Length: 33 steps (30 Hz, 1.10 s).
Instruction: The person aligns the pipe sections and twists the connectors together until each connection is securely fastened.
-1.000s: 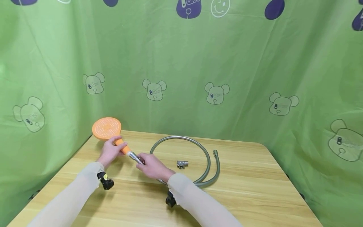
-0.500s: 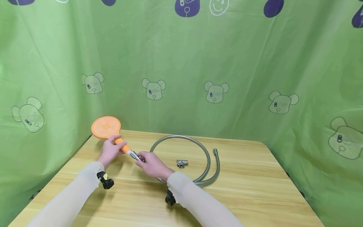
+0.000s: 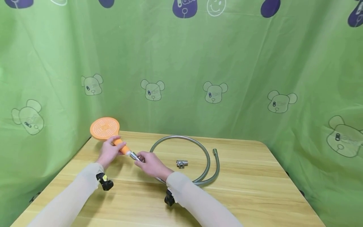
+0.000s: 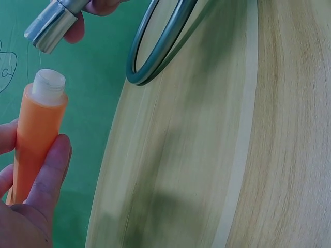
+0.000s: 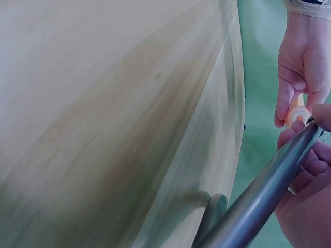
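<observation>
Cream sleeves [image 3: 63, 197] cover our forearms, which reach over the wooden table [image 3: 255, 195]; its grain spreads wide to the right, giving us room to move there and between our wrists. Ahead, our right hand [image 3: 153, 165] angles leftward, fingers curled, pinching the grey hose [image 3: 177, 136] at its metal connector [image 4: 54, 26]. Slightly farther, our left hand [image 3: 109, 151] grasps the handle [image 4: 39, 124] of the orange shower head [image 3: 105, 127], thumb and fingers on either side; its pale threaded neck [image 4: 49, 85] faces the connector, a gap between them. To the right the hose loops round a small metal fitting [image 3: 181, 164]. The broad head overlaps the table's far left corner in our head view. Beyond the back edge, rounded at the right, hangs a green curtain [image 3: 181, 56] printed with bear faces.
</observation>
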Tool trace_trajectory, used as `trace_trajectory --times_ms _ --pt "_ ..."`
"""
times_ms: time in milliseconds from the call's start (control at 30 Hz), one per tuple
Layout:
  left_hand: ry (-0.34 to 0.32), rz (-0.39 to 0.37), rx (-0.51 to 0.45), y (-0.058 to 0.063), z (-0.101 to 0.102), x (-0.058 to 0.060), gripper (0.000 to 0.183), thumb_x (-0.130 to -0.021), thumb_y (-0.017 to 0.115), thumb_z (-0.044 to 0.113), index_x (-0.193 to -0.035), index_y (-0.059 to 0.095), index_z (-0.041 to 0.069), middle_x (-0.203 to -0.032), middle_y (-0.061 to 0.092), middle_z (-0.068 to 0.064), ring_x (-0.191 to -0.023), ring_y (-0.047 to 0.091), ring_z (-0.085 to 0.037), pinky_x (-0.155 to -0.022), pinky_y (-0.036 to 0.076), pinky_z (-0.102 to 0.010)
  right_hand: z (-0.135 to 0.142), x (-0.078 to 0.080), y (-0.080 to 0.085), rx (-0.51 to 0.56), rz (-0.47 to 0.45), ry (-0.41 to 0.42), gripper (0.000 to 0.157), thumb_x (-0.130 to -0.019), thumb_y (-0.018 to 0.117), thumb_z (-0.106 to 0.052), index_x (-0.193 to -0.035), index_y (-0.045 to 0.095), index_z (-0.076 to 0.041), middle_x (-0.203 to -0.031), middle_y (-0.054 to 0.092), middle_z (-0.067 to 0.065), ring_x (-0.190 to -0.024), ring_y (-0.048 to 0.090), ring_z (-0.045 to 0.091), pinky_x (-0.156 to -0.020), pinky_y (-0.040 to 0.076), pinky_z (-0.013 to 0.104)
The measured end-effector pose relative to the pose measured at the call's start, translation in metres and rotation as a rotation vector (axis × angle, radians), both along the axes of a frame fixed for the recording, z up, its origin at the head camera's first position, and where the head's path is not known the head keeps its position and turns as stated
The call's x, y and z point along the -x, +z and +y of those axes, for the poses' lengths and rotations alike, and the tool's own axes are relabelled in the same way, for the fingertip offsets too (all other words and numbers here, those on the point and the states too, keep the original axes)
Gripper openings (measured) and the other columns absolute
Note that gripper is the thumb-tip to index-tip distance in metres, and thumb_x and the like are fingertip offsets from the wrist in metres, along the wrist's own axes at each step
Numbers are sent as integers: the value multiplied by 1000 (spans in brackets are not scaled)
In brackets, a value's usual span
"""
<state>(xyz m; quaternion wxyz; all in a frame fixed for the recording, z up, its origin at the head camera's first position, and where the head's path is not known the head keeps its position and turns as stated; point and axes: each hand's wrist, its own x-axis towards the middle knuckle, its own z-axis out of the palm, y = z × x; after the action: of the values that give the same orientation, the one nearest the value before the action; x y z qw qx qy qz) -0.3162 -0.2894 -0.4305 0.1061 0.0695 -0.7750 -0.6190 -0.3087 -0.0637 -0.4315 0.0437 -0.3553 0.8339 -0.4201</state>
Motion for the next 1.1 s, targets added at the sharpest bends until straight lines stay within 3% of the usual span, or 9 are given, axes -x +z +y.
trace_trajectory --times_ms 367,1100 --pt "6 13 12 4 4 -3 59 -97 67 15 -149 42 1 -133 49 -32 -77 69 -12 -75 61 -25 -6 -3 1 15 -34 -60 13 -99 65 -26 -103 69 -14 -80 62 -9 -63 50 5 -53 44 21" --pt "30 58 -25 5 6 -1 61 -95 71 15 -149 44 2 -134 48 -31 -78 69 -11 -76 61 -25 -9 -3 1 -60 8 -131 17 -100 64 -28 -104 69 -12 -79 63 -9 -59 50 6 -51 44 21"
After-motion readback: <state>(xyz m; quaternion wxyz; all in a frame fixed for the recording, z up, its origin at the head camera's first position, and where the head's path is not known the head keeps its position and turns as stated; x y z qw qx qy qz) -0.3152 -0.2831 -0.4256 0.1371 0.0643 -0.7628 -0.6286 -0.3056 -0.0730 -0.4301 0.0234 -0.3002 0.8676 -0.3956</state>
